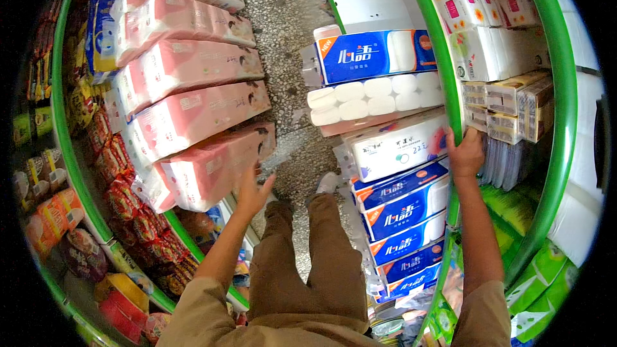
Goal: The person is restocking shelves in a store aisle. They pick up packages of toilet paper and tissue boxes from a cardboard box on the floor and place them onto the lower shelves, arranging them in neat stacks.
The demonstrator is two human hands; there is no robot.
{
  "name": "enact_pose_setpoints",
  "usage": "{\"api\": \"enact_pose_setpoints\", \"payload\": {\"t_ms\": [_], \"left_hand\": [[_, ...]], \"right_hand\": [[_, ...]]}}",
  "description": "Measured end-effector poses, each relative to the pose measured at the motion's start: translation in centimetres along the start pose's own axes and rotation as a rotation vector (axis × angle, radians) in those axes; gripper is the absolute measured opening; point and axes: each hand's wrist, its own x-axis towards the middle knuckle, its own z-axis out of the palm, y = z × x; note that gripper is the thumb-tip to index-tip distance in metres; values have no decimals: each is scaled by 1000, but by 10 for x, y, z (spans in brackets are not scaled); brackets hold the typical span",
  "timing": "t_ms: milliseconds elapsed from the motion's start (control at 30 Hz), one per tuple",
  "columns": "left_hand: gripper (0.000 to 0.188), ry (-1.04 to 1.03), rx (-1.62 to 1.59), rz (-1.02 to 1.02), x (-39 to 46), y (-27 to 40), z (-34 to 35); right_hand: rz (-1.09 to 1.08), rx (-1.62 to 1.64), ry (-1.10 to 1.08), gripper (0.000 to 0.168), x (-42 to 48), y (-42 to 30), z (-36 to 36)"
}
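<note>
My left hand is beside the end of the nearest pink tissue pack, thumb spread from the fingers. Some of its fingers blur against the wrapper, so I cannot tell if they touch it. On the other side, my right hand is curled over the green shelf edge, thumb on the aisle side and fingers on the shelf side. Close to those fingers are small clear-wrapped packs. A white tissue pack with handwriting lies just left of that hand.
Several pink packs form a row on the left, above red snack packets. Blue toilet-roll packs are stacked on the right, with bare white rolls above. Between them runs a speckled floor, where my feet stand.
</note>
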Motion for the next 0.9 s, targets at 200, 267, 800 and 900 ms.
{"api": "enact_pose_setpoints", "payload": {"t_ms": [200,267,800,900], "left_hand": [[109,-212,-1061,-954,166,47,106],[112,-348,-1217,-965,207,41,119],[40,-491,-593,185,22,121,84],[27,-556,-608,84,-35,160,44]], "right_hand": [[-51,-60,54,58,0,1,7],[-84,-58,95,56,-1,3,13],[-46,-48,70,42,-4,-3,4],[-32,-39,58,43,-3,-6,4]]}}
